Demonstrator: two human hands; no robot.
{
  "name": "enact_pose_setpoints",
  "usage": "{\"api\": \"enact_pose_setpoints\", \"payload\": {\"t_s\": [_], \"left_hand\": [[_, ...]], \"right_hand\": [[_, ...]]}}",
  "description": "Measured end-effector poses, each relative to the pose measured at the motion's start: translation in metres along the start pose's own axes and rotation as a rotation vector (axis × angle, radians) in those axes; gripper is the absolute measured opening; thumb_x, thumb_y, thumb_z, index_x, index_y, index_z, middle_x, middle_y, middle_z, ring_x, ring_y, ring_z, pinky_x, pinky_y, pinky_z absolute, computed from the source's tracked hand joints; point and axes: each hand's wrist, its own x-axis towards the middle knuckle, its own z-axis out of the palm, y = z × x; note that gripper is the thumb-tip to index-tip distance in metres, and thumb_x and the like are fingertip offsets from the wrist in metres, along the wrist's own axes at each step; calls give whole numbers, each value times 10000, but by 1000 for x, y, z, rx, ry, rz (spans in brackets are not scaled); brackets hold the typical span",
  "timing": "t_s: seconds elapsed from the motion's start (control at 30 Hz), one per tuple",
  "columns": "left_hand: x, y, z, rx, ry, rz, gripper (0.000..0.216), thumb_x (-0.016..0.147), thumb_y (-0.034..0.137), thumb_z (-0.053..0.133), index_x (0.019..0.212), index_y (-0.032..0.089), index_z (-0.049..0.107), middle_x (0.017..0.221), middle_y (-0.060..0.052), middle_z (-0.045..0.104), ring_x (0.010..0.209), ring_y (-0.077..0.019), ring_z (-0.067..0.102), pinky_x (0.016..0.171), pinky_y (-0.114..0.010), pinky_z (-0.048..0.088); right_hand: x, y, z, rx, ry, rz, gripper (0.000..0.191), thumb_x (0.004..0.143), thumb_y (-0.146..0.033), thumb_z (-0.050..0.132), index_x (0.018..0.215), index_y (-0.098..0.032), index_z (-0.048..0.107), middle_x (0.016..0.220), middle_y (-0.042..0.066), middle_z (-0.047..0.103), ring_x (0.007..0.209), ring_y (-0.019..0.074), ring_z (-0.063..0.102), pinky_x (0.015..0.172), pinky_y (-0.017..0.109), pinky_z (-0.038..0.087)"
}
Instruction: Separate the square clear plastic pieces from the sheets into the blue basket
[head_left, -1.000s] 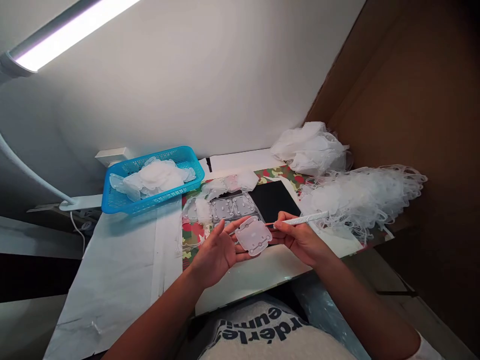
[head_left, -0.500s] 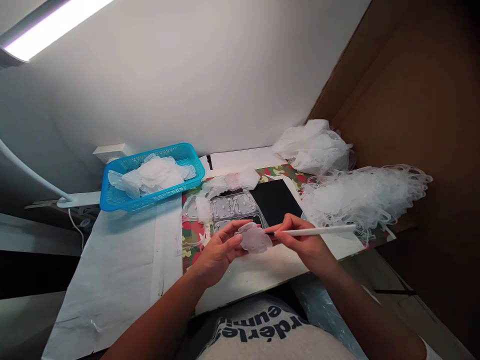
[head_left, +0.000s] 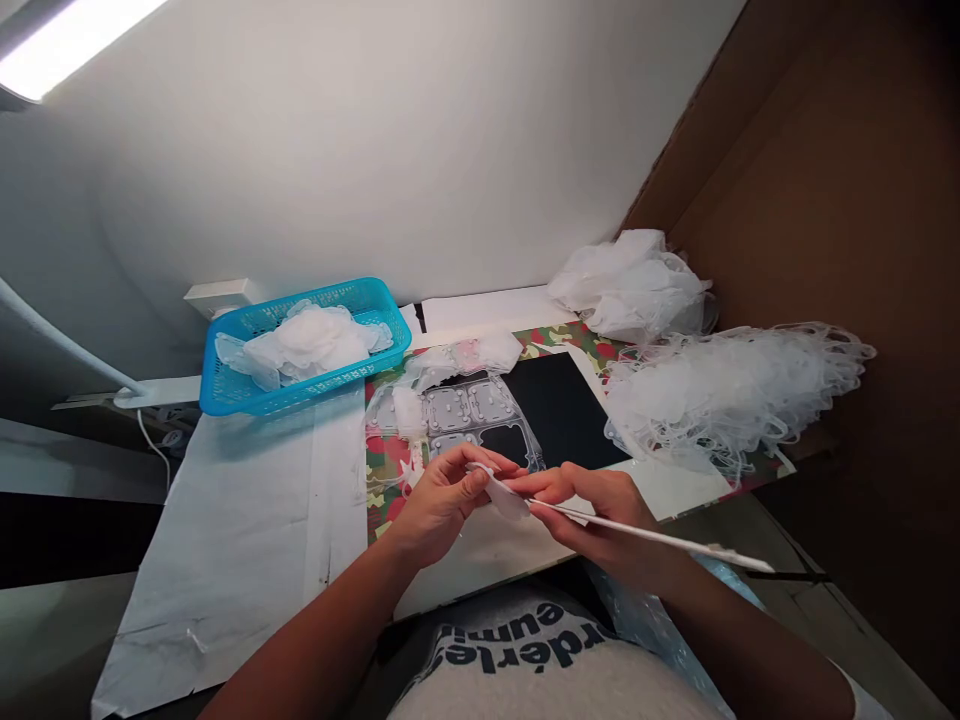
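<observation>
My left hand (head_left: 444,500) is closed, pinching a small translucent silicone pad (head_left: 504,494) that is turned nearly edge-on between both hands. My right hand (head_left: 600,515) is closed round a thin white stick tool (head_left: 660,538); its tip touches the pad and its tail points down to the right. Both hands hover over the near edge of the white work board (head_left: 517,550). Just beyond them lies a clear sheet of joined silicone pads (head_left: 465,412) on a black mat (head_left: 559,410).
A blue basket (head_left: 225,392) holding translucent pads stands at the back left. Heaps of white trimmings (head_left: 735,390) and a bunched white pile (head_left: 634,285) lie at the right, beside a brown cardboard wall (head_left: 825,200). White paper (head_left: 247,520) covers the left of the table. A lamp arm (head_left: 67,345) curves at far left.
The left hand went from open with the pad lying flat to pinching it edge-on. The stick tool swung from pointing up-right to pointing down-right.
</observation>
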Motion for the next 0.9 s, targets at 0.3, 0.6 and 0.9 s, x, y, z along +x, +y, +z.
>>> {"api": "enact_pose_setpoints", "payload": {"t_s": [0.3,0.6,0.9], "left_hand": [[8,6,-4,-176,156,-143,515,960,495,449,1293,130,593,1266,-158,637,1136,-264,607,923,-376,494],[8,16,-7,-294,104,-163,692,959,599,325,1444,116,426,1292,-191,614,1145,-282,614,977,-429,461],[10,9,-9,61,120,-104,614,923,602,415,1370,192,516,1241,-149,615,1102,-284,594,938,-426,459]], "right_hand": [[68,66,-16,206,290,165,236,839,-417,670,773,-206,587,1094,81,714,903,219,700,753,346,573],[122,91,-4,600,167,341,370,670,-411,818,713,-162,549,1324,102,587,875,197,726,762,320,595],[108,109,-25,706,317,319,408,658,-374,845,643,-204,474,930,26,734,1061,184,667,1009,333,521]]}}
